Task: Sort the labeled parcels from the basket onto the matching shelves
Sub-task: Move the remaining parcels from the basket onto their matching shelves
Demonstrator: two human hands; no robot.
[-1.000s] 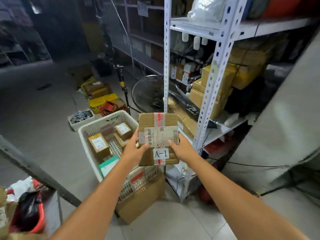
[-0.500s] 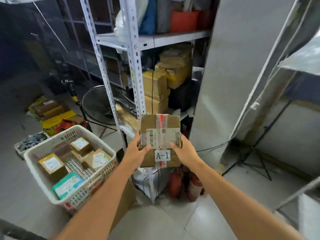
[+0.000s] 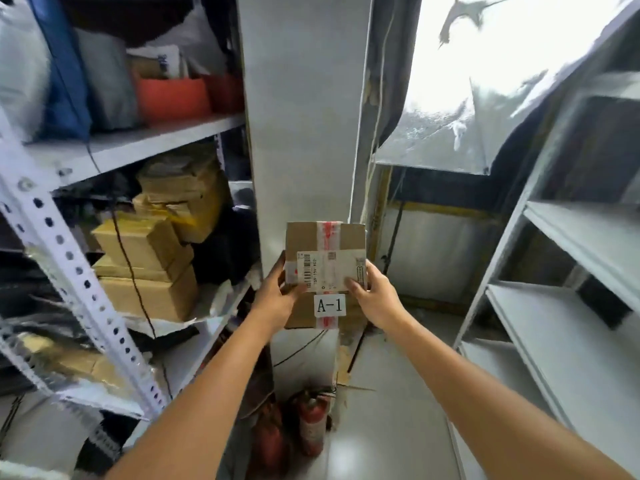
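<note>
A taped cardboard parcel [image 3: 325, 271] tagged "A-1" [image 3: 329, 304] is held in mid-air before a grey pillar [image 3: 301, 116], not yet shelved; the carrying step appears to be in hand. The left hand [image 3: 277, 299] grips its left edge, thumb across the front; the right hand [image 3: 375, 296] clasps the right edge, thumb on the shipping label [image 3: 329, 270]; both arms stretch forward. The next move calls for finding the matching shelf; no markings read legibly on the crowded rack [image 3: 138, 143] at left or the white shelves [image 3: 571, 237] at right.
</note>
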